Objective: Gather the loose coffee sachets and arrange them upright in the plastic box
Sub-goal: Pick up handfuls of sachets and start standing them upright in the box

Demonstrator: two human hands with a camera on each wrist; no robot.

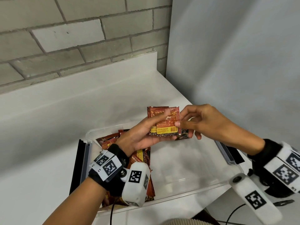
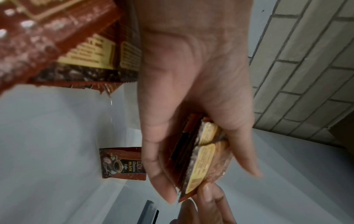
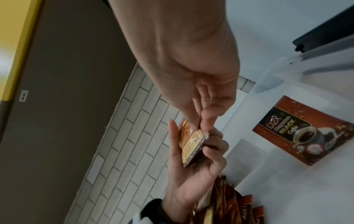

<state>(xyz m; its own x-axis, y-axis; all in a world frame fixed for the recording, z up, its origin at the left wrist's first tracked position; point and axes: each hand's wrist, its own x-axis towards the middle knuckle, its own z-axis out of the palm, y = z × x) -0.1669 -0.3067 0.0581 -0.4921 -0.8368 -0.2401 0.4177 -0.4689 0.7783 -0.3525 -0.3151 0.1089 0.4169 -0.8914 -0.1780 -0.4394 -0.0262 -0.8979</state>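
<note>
My left hand (image 1: 138, 137) grips a small stack of coffee sachets (image 1: 164, 122), thumb across their printed backs and fingers curled underneath; the stack stands on edge in my palm, faces toward me, yellow label panels at the low end and the long axis rising toward the tiled wall (image 1: 65, 38); my right hand (image 1: 206, 122) pinches the stack's right edge between thumb and forefinger, the other fingers loosely curled; the stack hangs above the far side of the clear plastic box (image 1: 186, 184), which sits on the white counter (image 1: 48, 119); one loose sachet (image 3: 304, 133), marked black coffee, lies flat and face up beneath my hands, though whether it rests inside the box or on the counter I cannot tell; more sachets (image 1: 142, 156) stand packed at the box's left end, partly hidden by my left wrist; black latch flaps (image 1: 78, 159) hang open at both short ends of the box.
</note>
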